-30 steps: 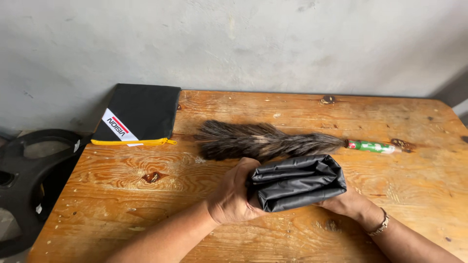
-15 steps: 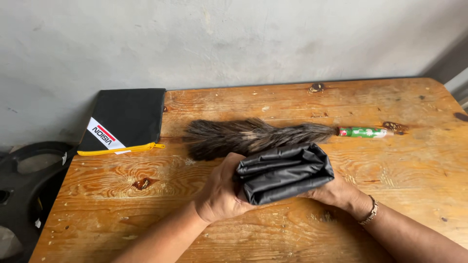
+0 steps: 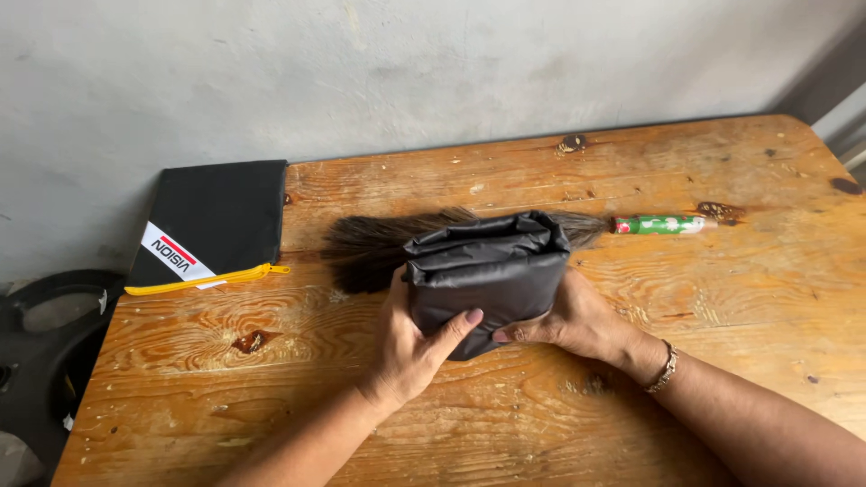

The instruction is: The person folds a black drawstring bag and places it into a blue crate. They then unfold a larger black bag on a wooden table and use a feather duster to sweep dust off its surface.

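Both hands held a folded black plastic bag [image 3: 487,275] above the wooden table [image 3: 722,361]. The left hand [image 3: 410,347] gripped the bag from seven o'clock, its thumb laid across the near face of the bundle and its fingers hidden behind. The right hand [image 3: 577,320] closed on the bag from four o'clock, its thumb pressed to the lower edge close to the left thumb; a thin bracelet [image 3: 666,368] circled that wrist. The bag thus sat between the two palms, tilted up toward the camera, with its rolled top edge at twelve o'clock.

Just beyond the bag, at twelve o'clock, a duster of dark bristles [image 3: 365,252] lay flat on the table, partly hidden by the bundle. Its green patterned handle [image 3: 663,225] pointed to two o'clock. At ten o'clock, on the table's far left corner, lay a black pouch [image 3: 221,212] with a yellow zip. A dark round object [image 3: 36,361] stood off the table at nine o'clock.
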